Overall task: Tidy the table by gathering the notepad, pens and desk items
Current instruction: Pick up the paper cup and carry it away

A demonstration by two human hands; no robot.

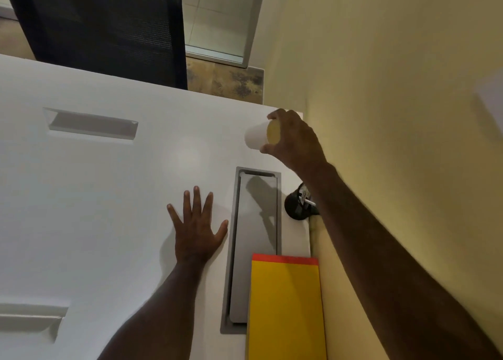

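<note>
The right hand (295,139) is holding a small white paper cup (261,137) tipped on its side above the white table (95,196) at about two o'clock, its fingers (268,149) clasping the rim end and its open mouth facing the palm. The left hand (197,230) is lying flat and splayed on the table at centre, gripping nothing. At five o'clock a yellow rectangular notepad with a red top band (285,305) is lying partly over the grey metal cable tray (254,223). A black round holder (296,204) is sitting at three o'clock, just beside the right forearm.

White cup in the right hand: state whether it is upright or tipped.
Tipped. The white paper cup lies sideways in the right hand, its round end facing the camera.
</note>
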